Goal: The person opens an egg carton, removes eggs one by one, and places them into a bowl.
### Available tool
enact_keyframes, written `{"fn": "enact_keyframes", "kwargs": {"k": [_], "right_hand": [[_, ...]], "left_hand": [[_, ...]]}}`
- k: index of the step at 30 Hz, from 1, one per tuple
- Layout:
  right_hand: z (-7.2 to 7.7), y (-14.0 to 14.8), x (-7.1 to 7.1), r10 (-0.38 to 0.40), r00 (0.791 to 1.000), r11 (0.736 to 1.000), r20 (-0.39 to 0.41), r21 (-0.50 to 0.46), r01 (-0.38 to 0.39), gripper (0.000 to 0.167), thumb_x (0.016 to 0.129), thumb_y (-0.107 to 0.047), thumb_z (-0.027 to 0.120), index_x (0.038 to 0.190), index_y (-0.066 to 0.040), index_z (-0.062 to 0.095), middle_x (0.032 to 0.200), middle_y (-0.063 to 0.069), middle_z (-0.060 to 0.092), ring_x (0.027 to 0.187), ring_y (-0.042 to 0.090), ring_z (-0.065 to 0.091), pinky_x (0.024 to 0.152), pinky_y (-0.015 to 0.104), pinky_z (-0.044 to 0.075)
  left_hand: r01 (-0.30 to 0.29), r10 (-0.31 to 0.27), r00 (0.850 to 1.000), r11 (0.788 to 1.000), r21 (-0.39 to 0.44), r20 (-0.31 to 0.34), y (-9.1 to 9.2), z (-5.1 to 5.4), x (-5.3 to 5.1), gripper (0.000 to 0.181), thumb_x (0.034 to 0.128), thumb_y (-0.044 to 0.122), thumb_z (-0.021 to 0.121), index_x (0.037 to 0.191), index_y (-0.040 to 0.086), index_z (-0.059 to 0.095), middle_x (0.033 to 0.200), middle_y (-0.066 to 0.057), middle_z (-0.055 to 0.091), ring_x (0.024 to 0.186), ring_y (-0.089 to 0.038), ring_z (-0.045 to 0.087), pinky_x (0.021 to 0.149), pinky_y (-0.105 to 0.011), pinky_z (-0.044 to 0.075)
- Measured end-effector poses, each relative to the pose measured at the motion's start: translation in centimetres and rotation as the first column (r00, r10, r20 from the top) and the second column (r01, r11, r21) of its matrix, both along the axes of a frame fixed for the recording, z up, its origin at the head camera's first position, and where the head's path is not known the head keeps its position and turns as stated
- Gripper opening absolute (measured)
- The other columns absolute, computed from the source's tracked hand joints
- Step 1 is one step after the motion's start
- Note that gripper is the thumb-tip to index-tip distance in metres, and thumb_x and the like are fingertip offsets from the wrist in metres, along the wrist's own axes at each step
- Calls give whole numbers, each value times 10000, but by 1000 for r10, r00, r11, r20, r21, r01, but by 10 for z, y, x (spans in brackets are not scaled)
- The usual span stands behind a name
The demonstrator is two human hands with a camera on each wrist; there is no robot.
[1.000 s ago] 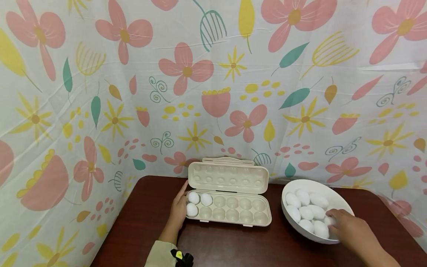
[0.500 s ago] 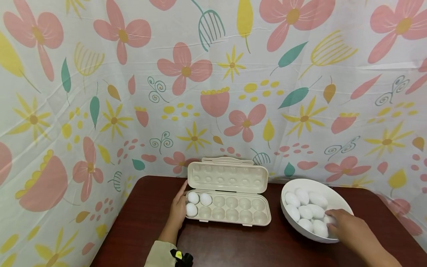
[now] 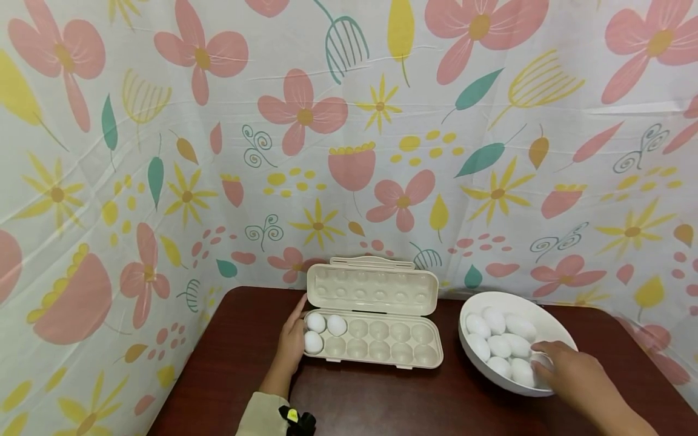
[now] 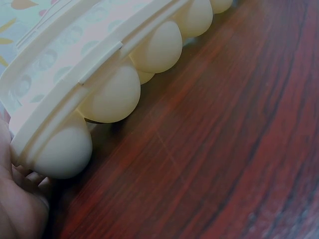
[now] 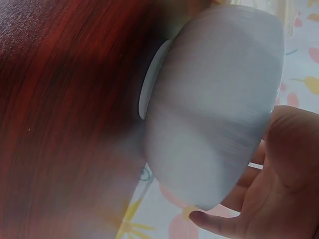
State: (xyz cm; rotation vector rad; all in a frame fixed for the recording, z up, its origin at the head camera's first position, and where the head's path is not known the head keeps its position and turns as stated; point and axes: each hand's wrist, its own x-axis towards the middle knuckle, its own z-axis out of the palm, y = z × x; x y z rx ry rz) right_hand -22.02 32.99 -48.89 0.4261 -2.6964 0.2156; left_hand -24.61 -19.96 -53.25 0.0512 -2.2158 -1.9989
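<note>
In the head view, a cream plastic egg carton (image 3: pixel 376 358) lies unfolded on the table, its lid leaning back. Three white eggs (image 3: pixel 313 343) occupy the cups at its left end. My left hand (image 3: pixel 291 342) holds that end; the left wrist view shows fingers (image 4: pixel 31 180) bent beneath the rim. To the right stands a white bowl (image 3: pixel 551 315) with several white eggs (image 3: pixel 498 346). My right hand (image 3: pixel 572 372) reaches over its right rim, thumb and fingers around an egg (image 3: pixel 541 360), partly hidden. From the right wrist, the bowl's outer wall (image 5: pixel 214 104) blocks the eggs.
The dark reddish-brown wooden table (image 3: pixel 382 399) bears the carton and bowl, a gap between them. A floral-printed white cloth (image 3: pixel 349 181) hangs behind and to the left. A black wrist device (image 3: pixel 297 419) is strapped at the left sleeve.
The right hand's fingers shift slightly around the egg at the bowl's right side. The left hand, carton and bowl stay in place.
</note>
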Motion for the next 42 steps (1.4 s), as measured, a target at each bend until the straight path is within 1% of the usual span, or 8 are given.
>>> {"fn": "enact_keyframes", "kwargs": {"k": [5, 10, 12, 15, 22, 24, 31, 42], "right_hand": [[7, -3, 1, -17, 1000, 999, -1, -43, 17, 254, 755, -103, 795, 992, -42, 729, 943, 174, 732, 782, 379, 689, 680, 565, 512], [14, -7, 0, -24, 998, 995, -58, -93, 19, 233, 755, -81, 787, 975, -30, 733, 938, 185, 727, 747, 362, 673, 657, 556, 506], [17, -10, 0, -28, 997, 994, -72, -107, 20, 231, 758, -82, 779, 978, -27, 734, 972, 205, 724, 794, 392, 679, 682, 568, 505], [22, -15, 1, -50, 998, 991, -42, -128, 44, 231, 798, -103, 747, 1013, -20, 731, 1041, 236, 709, 893, 451, 672, 728, 599, 492], [31, -31, 1, -65, 997, 985, -29, -164, 60, 226, 838, -118, 723, 1042, -22, 728, 1065, 239, 704, 961, 484, 652, 771, 622, 463], [32, -36, 0, -59, 998, 983, -27, -178, 53, 217, 850, -113, 714, 1046, -22, 726, 1064, 243, 703, 988, 495, 639, 783, 633, 445], [33, -56, -3, -14, 993, 975, -115, -223, -12, 212, 829, -102, 731, 1037, -60, 735, 1022, 165, 726, 971, 431, 668, 805, 562, 451], [35, -86, -2, 17, 990, 957, -142, -285, -57, 305, 860, -93, 700, 1161, -47, 684, 1044, 161, 716, 956, 416, 667, 813, 538, 452]], "left_hand": [[2, -2, 1000, 1000, 3, -6, 0, -1, 0, 593, 1025, 7, 303, 1589, 184, 355, 1380, -206, 608, 1278, -300, 519, 1068, -364, 374], [5, -5, 1000, 1000, 4, -7, -1, -2, -1, 599, 1023, 8, 300, 1585, 208, 363, 1381, -199, 608, 1291, -317, 516, 1094, -442, 355], [4, -4, 1000, 1000, 3, -9, -1, -2, -2, 599, 1024, 7, 301, 1583, 212, 367, 1380, -198, 609, 1290, -318, 517, 1092, -445, 355], [3, -3, 1000, 1000, 4, -13, -1, -2, -1, 598, 1024, 6, 302, 1584, 205, 366, 1381, -199, 608, 1288, -319, 518, 1088, -440, 358], [-7, 7, 1000, 1000, 6, -9, 1, -2, -1, 603, 1015, 14, 307, 1585, 202, 367, 1380, -187, 611, 1285, -307, 515, 1088, -435, 360], [-13, 13, 1000, 1000, 7, -6, 1, -3, -1, 608, 1007, 14, 314, 1582, 204, 373, 1363, -177, 623, 1274, -300, 521, 1085, -431, 363], [-11, 11, 1000, 1000, 8, -13, 0, -3, -2, 604, 1009, 14, 313, 1584, 190, 367, 1363, -179, 623, 1272, -301, 526, 1074, -412, 373], [-9, 9, 1000, 1000, -18, -9, -1, -1, -1, 608, 1003, 7, 316, 1587, 172, 357, 1374, -204, 612, 1270, -293, 530, 1049, -343, 389]]}}
